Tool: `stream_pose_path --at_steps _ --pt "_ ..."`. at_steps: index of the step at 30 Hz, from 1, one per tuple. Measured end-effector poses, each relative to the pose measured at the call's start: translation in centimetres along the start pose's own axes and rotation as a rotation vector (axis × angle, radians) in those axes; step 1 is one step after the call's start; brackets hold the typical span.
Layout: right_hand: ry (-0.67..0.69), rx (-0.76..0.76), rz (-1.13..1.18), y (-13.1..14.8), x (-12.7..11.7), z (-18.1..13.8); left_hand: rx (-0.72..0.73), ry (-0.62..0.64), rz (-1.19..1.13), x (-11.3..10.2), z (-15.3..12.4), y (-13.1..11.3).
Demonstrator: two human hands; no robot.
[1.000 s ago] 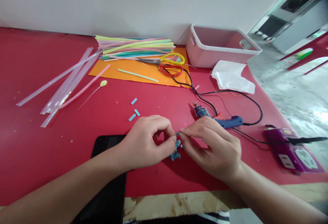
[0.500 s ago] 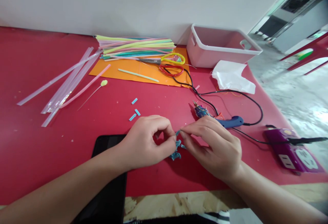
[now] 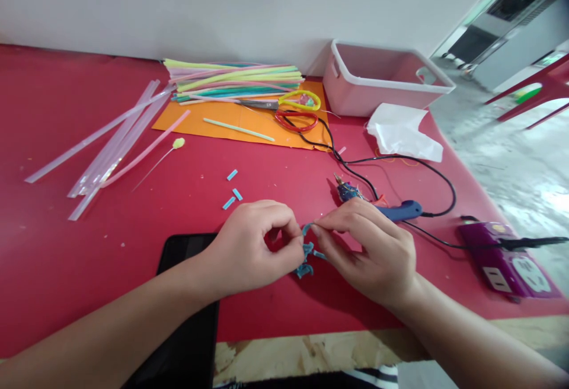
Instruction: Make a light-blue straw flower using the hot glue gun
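Between my two hands a short blue strip (image 3: 306, 228) is pinched at both ends and bent into a small arch. My left hand (image 3: 262, 246) is closed on its left end with thumb and forefinger. My right hand (image 3: 368, 252) grips the other end between fingertips and thumb. Right under the strip lies a small heap of curled blue pieces (image 3: 304, 270) on the red tabletop, partly covered by my left hand. Three straight blue pieces (image 3: 237, 194) lie beyond my left hand.
A glue gun (image 3: 382, 206) with its black cord lies just past my right hand. A phone (image 3: 186, 318) sits under my left forearm. Scissors (image 3: 267, 104) and fuzzy stems (image 3: 235, 80) rest on orange card (image 3: 178, 121). A pink bin (image 3: 355, 92) and purple power strip (image 3: 507, 264) stand right.
The blue strip between my fingertips now shows more of its length and is curved upward. My right hand has shifted very slightly; my left hand stays almost in place.
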State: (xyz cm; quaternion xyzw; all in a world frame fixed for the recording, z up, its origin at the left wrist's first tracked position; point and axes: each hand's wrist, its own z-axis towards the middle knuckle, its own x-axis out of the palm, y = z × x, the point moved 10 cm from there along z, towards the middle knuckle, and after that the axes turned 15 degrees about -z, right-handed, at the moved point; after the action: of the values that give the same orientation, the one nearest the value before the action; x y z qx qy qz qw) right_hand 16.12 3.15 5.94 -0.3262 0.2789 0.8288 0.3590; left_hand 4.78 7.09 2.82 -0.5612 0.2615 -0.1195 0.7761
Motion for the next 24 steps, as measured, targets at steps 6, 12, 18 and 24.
stream_pose_path --at_steps 6,12,18,24 --pt "-0.005 -0.026 0.006 0.3 -0.2 0.3 0.004 0.011 0.008 0.0 -0.3 0.0" --pt "0.0 -0.069 -0.021 0.9 -0.2 0.2 0.008 0.032 -0.035 0.2 -0.2 -0.1" --pt "-0.023 -0.088 -0.05 1.1 -0.5 0.2 -0.012 0.033 -0.059 0.2 -0.2 -0.1" --pt "0.005 -0.025 0.039 0.4 -0.1 0.4 -0.011 0.033 -0.056 0.2 -0.2 0.0"
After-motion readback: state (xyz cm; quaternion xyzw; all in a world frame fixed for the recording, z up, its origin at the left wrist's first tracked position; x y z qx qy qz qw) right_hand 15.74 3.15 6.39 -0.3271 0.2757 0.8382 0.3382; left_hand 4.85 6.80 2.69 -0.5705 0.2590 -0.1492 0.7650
